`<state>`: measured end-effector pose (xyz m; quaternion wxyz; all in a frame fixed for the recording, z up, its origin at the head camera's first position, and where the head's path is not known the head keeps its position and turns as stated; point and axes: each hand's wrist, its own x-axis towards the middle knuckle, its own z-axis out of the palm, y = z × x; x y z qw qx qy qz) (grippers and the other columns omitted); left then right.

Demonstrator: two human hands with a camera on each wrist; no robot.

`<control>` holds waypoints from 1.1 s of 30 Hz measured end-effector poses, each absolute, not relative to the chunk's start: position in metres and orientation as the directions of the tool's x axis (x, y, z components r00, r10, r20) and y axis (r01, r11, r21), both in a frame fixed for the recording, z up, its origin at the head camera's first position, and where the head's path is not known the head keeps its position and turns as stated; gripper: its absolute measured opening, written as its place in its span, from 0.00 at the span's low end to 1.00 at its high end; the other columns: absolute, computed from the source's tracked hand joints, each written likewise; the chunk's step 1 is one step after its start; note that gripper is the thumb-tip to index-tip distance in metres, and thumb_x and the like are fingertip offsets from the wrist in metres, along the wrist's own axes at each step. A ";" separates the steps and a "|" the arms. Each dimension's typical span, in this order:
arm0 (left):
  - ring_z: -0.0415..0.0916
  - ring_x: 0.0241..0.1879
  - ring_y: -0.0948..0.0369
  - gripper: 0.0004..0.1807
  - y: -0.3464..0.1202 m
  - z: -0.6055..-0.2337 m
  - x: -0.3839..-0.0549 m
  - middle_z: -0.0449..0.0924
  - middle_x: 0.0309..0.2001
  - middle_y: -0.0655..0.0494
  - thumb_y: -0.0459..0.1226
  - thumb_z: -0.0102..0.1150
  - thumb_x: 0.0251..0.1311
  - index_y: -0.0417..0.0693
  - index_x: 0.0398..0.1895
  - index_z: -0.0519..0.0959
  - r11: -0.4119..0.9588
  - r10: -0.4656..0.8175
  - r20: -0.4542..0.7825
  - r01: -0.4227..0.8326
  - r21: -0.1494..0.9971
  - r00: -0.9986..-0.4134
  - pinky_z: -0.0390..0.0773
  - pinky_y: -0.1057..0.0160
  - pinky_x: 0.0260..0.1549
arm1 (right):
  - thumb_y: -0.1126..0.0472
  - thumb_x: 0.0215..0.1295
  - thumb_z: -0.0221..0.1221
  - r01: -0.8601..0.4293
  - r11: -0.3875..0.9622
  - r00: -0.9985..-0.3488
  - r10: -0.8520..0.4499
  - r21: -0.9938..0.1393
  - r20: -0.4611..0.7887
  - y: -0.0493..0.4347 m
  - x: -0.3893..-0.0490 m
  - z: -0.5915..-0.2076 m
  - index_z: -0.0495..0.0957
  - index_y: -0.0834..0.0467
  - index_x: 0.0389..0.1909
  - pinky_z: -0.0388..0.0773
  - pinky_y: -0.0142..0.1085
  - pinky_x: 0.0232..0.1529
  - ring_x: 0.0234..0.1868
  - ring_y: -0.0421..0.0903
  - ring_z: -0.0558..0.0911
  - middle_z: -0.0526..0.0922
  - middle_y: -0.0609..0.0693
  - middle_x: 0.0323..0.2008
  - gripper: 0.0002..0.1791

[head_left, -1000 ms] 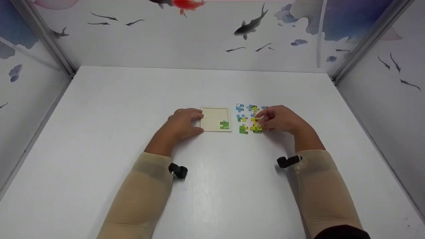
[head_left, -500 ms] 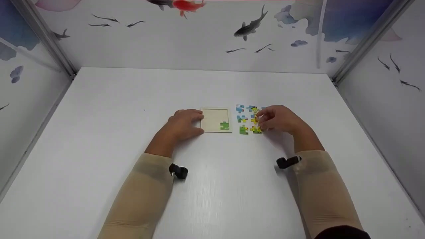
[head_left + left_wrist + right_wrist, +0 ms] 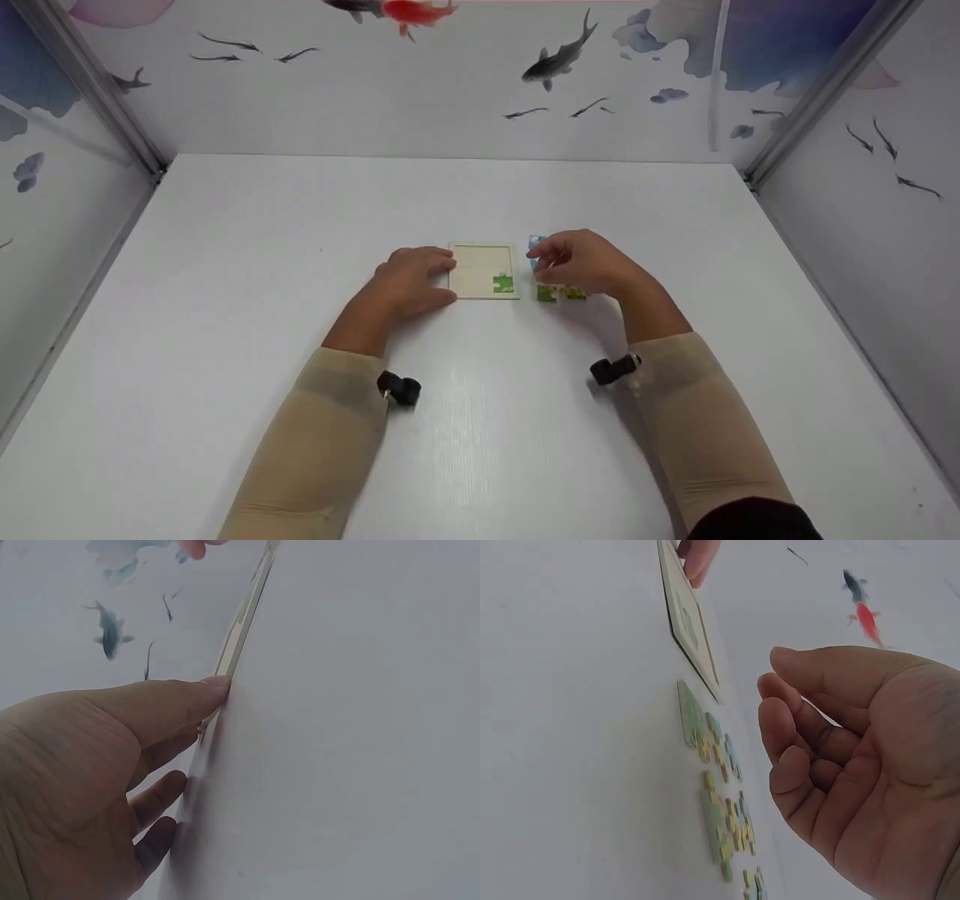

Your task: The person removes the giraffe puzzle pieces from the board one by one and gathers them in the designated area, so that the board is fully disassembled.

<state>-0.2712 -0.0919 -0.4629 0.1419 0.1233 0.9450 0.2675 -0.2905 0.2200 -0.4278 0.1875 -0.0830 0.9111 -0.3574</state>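
Wooden puzzle tray (image 3: 480, 264) flat, squarish, steadied by left hand (image 3: 411, 279) with fingers straight on its edge; right hand (image 3: 581, 262), fingers loosely curled and empty, above loose puzzle pieces (image 3: 559, 293) beside.

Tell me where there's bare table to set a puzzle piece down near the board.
Bare table lies behind the puzzle board and in front of it, between the sleeves. It is crowded right of the board, where the loose pieces lie under the right hand; the left hand blocks its left edge.

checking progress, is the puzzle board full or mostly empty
Mostly empty: the puzzle board holds one green piece in its near right corner.
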 end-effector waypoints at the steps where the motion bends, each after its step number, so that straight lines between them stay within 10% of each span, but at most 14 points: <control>1: 0.52 0.86 0.50 0.35 -0.092 -0.463 -0.271 0.65 0.82 0.66 0.49 0.68 0.70 0.62 0.79 0.73 0.826 0.307 -0.203 0.154 0.542 -0.930 0.52 0.37 0.83 | 0.58 0.70 0.71 -0.026 0.734 -0.914 -0.293 -0.679 -0.281 0.217 -0.291 -0.426 0.86 0.47 0.60 0.81 0.40 0.52 0.52 0.49 0.82 0.87 0.48 0.49 0.19; 33: 0.54 0.85 0.49 0.34 -0.093 -0.465 -0.275 0.66 0.82 0.65 0.49 0.69 0.69 0.60 0.78 0.74 0.826 0.332 -0.182 0.193 0.529 -0.926 0.56 0.36 0.82 | 0.62 0.64 0.72 -0.098 0.797 -0.879 -0.351 -0.596 -0.324 0.168 -0.298 -0.443 0.88 0.44 0.57 0.82 0.43 0.52 0.54 0.49 0.79 0.83 0.46 0.53 0.21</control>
